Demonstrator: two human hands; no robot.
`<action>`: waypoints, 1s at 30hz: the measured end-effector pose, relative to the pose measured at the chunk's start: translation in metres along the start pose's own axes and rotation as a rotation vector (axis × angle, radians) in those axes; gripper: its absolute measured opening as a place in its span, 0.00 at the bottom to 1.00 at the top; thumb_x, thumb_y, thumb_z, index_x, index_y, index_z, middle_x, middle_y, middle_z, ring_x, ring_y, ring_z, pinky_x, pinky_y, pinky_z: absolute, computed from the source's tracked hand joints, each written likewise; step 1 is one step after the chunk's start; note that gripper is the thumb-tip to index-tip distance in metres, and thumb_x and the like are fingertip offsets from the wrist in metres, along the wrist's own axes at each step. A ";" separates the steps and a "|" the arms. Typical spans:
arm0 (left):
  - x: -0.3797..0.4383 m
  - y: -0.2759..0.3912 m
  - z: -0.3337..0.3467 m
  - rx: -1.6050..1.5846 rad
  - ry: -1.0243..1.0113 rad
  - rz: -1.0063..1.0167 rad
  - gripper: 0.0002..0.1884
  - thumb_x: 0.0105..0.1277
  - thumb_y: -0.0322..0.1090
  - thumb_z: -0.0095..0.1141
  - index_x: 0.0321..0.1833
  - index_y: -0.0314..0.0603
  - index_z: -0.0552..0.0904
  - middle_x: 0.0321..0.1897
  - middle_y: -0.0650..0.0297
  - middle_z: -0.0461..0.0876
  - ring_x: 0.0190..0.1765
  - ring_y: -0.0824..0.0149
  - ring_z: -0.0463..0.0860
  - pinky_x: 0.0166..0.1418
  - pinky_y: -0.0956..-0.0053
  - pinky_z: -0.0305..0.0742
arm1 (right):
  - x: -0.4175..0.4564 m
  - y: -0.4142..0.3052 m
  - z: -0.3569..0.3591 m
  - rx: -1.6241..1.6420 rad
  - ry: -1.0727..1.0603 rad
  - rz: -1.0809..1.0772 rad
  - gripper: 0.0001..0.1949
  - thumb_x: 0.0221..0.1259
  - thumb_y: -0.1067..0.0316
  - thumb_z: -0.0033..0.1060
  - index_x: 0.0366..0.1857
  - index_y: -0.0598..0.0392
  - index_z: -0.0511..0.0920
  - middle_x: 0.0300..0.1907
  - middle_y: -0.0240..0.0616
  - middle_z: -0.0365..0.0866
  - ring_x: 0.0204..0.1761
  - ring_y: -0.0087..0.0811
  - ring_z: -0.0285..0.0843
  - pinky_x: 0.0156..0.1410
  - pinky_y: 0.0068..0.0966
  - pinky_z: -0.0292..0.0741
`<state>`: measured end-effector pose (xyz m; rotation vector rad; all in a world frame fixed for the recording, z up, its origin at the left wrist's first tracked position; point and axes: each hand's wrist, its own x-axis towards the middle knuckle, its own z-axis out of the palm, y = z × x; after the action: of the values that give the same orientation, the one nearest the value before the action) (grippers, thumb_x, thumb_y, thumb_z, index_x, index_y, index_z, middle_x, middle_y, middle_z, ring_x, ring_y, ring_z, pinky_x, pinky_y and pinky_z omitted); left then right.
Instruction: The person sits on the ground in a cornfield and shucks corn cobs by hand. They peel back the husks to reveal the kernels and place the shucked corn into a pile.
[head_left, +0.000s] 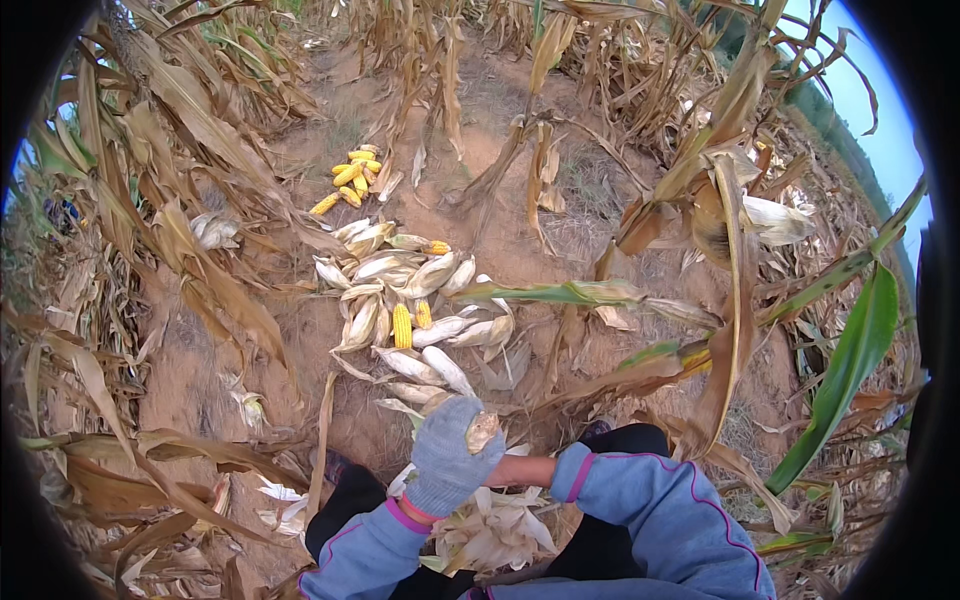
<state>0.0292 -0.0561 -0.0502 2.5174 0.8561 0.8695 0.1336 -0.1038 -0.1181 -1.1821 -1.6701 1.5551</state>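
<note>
My left hand, in a grey knit glove, is closed around what looks like an ear of corn. Only the ear's tan end shows past the glove. My right hand reaches in behind the glove from the right; its wrist is bare and the fingers are hidden. Just ahead of the hands lies a heap of corn ears in pale husks. Within the heap, a bare yellow ear shows its kernels. Loose stripped husks cover the ground between my legs.
Farther ahead sits a small pile of husked yellow ears on reddish soil. Dry corn stalks stand at left, and a leaning stalk crosses the right side. A long leaf hangs over the heap. A green leaf juts in at right.
</note>
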 end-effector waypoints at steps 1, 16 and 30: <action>0.007 0.009 -0.005 0.017 -0.111 0.062 0.22 0.57 0.45 0.56 0.52 0.42 0.77 0.49 0.56 0.77 0.51 0.53 0.78 0.57 0.65 0.71 | -0.005 0.002 -0.001 -0.002 0.005 0.012 0.26 0.61 0.48 0.53 0.57 0.57 0.72 0.58 0.48 0.72 0.60 0.43 0.69 0.66 0.31 0.63; 0.060 -0.017 -0.043 -0.371 0.066 -0.402 0.28 0.49 0.32 0.69 0.55 0.37 0.74 0.47 0.54 0.78 0.47 0.54 0.81 0.54 0.65 0.75 | 0.015 -0.064 -0.041 -0.585 0.251 0.321 0.23 0.48 0.45 0.61 0.26 0.61 0.82 0.26 0.51 0.81 0.30 0.50 0.81 0.37 0.37 0.78; 0.059 -0.039 -0.056 -0.696 -0.344 -0.648 0.25 0.57 0.41 0.66 0.52 0.34 0.74 0.41 0.56 0.79 0.43 0.65 0.79 0.47 0.74 0.73 | 0.000 -0.080 -0.135 -1.068 0.705 0.495 0.18 0.48 0.52 0.63 0.32 0.57 0.73 0.24 0.44 0.81 0.27 0.44 0.82 0.31 0.38 0.75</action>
<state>0.0135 0.0178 -0.0010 1.5722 0.9509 0.3940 0.2327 -0.0344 -0.0180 -2.4418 -1.7323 0.1890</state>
